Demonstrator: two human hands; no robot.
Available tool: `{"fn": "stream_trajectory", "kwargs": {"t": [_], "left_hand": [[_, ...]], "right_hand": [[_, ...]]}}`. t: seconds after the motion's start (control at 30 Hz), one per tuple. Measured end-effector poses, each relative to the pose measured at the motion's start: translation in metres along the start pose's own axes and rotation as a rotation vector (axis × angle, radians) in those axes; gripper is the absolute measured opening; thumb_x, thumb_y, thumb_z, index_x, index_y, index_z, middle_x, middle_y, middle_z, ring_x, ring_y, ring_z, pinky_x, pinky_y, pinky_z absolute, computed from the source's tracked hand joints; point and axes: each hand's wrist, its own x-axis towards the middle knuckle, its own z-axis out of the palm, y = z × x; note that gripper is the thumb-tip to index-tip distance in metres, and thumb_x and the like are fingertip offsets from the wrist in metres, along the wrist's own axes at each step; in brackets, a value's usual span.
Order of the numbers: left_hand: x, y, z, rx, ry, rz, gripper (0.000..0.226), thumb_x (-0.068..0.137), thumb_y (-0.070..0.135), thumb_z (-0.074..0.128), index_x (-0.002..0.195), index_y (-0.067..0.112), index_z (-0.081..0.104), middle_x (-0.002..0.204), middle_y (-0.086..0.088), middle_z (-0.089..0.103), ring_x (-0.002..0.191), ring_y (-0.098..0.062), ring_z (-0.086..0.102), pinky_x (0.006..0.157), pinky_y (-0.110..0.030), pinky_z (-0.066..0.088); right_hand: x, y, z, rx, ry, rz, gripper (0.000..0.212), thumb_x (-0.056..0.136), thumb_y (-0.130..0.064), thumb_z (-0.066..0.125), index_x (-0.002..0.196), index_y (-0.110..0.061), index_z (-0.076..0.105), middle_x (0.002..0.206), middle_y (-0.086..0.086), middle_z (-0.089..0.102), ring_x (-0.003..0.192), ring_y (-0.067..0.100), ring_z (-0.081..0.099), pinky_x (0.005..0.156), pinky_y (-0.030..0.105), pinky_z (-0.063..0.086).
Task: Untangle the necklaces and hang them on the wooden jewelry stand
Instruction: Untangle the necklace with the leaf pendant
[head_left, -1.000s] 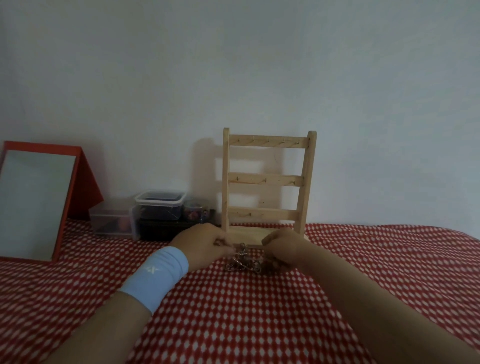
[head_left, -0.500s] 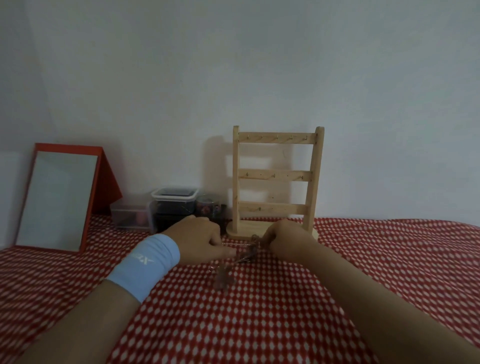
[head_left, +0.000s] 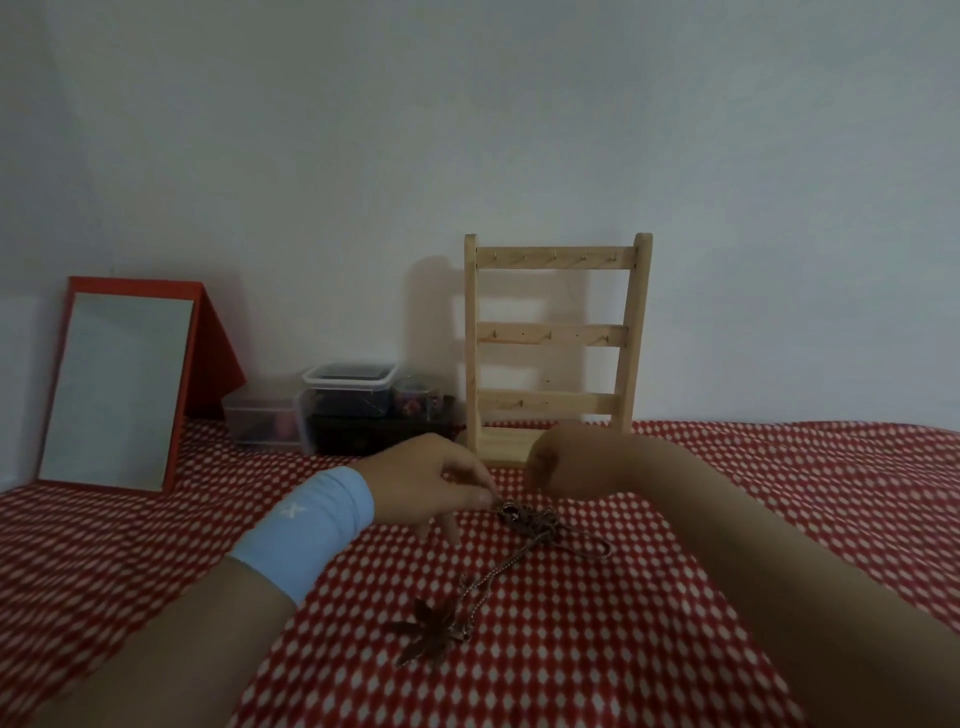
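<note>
A tangle of dark necklace chains (head_left: 540, 525) lies on the red-and-white checked cloth (head_left: 571, 649). One chain trails down to a leaf-shaped pendant (head_left: 428, 631) closer to me. My left hand (head_left: 436, 480), with a light blue wristband, pinches the tangle's left end between thumb and fingers. My right hand (head_left: 569, 462) is curled into a fist just above and right of the tangle; whether it holds a strand is hidden. The wooden jewelry stand (head_left: 556, 343) rises behind my hands against the wall, its three hook rails bare.
A red-framed mirror (head_left: 117, 384) leans at the back left. Clear plastic boxes (head_left: 343, 400) and a dark box are stacked left of the stand. The grey wall closes the back.
The necklace bundle has been drawn out: the leaf pendant and its chain now lie stretched toward me on the cloth. My hands have parted slightly, and the view has shifted.
</note>
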Motion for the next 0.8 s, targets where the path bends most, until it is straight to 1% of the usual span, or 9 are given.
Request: {"fn": "stream_trajectory", "kwargs": {"t": [0.1,0.17,0.2,0.3,0.4,0.57,0.63,0.73,0.8], "left_hand": [[0.026,-0.012,0.007,0.202,0.057,-0.038,0.022,0.093,0.028,0.064,0.114,0.023,0.070,0.108,0.007,0.067,0.089,-0.013,0.068,0.073,-0.018,0.051],[0.041,-0.020,0.012,0.320,0.049,-0.076,0.022,0.092,0.031,0.063,0.111,0.023,0.073,0.103,0.006,0.067,0.095,-0.012,0.063,0.088,-0.024,0.049],[0.046,-0.022,0.015,0.329,0.045,-0.092,0.021,0.092,0.032,0.064,0.107,0.022,0.075,0.099,0.007,0.067,0.094,-0.012,0.062,0.090,-0.025,0.049],[0.058,-0.028,0.014,0.304,0.081,-0.092,0.018,0.086,0.032,0.072,0.099,0.021,0.078,0.098,0.008,0.072,0.091,-0.008,0.063,0.087,-0.020,0.047],[0.063,-0.033,0.010,0.249,0.047,-0.076,0.014,0.087,0.029,0.070,0.095,0.020,0.076,0.099,0.007,0.070,0.093,-0.009,0.062,0.087,-0.023,0.048],[0.069,-0.047,0.011,-0.213,0.154,-0.106,0.012,0.096,0.023,0.059,0.089,0.021,0.068,0.092,0.004,0.067,0.091,-0.012,0.062,0.088,-0.028,0.048],[0.071,-0.054,0.014,-0.436,0.219,-0.092,0.012,0.097,0.018,0.057,0.090,0.017,0.067,0.092,-0.003,0.071,0.091,-0.018,0.066,0.091,-0.036,0.053],[0.071,-0.054,0.020,-0.796,0.252,-0.062,0.012,0.099,0.012,0.053,0.096,0.011,0.064,0.083,-0.004,0.072,0.079,-0.016,0.070,0.076,-0.033,0.058],[0.074,-0.054,0.023,-0.819,0.287,-0.052,0.010,0.099,0.012,0.053,0.099,0.010,0.063,0.082,-0.003,0.073,0.079,-0.017,0.070,0.078,-0.035,0.058]], "right_hand": [[0.020,-0.004,0.013,-0.014,0.029,-0.021,0.022,0.099,-0.036,0.060,0.110,-0.023,0.075,0.105,-0.007,0.072,0.097,0.010,0.065,0.097,0.035,0.055],[0.028,-0.003,0.017,-0.041,0.031,-0.022,0.030,0.097,-0.044,0.063,0.111,-0.021,0.076,0.103,-0.005,0.073,0.090,0.009,0.064,0.080,0.022,0.052],[0.032,-0.002,0.018,-0.039,0.024,-0.033,0.030,0.094,-0.045,0.066,0.110,-0.021,0.076,0.103,-0.005,0.073,0.089,0.007,0.063,0.074,0.019,0.048],[0.044,0.004,0.018,0.036,-0.022,-0.080,0.025,0.088,-0.044,0.074,0.104,-0.026,0.080,0.099,-0.012,0.074,0.092,0.005,0.065,0.085,0.025,0.054],[0.053,0.012,0.015,0.075,-0.095,-0.112,0.023,0.090,-0.044,0.071,0.104,-0.027,0.079,0.099,-0.011,0.076,0.094,0.008,0.069,0.094,0.033,0.057],[0.059,0.020,0.013,0.352,-0.118,-0.127,0.019,0.101,-0.037,0.059,0.107,-0.025,0.072,0.092,-0.003,0.073,0.077,0.007,0.066,0.070,0.025,0.054],[0.062,0.024,0.016,0.559,-0.119,-0.160,0.021,0.101,-0.029,0.060,0.113,-0.017,0.073,0.100,0.005,0.075,0.077,0.010,0.066,0.069,0.026,0.054],[0.065,0.027,0.022,0.884,-0.109,-0.180,0.021,0.099,-0.017,0.062,0.115,-0.007,0.072,0.104,0.009,0.075,0.079,0.014,0.066,0.069,0.027,0.055],[0.067,0.029,0.025,1.000,-0.087,-0.227,0.020,0.099,-0.016,0.062,0.113,-0.007,0.074,0.111,0.013,0.074,0.091,0.021,0.066,0.075,0.030,0.056]]}}
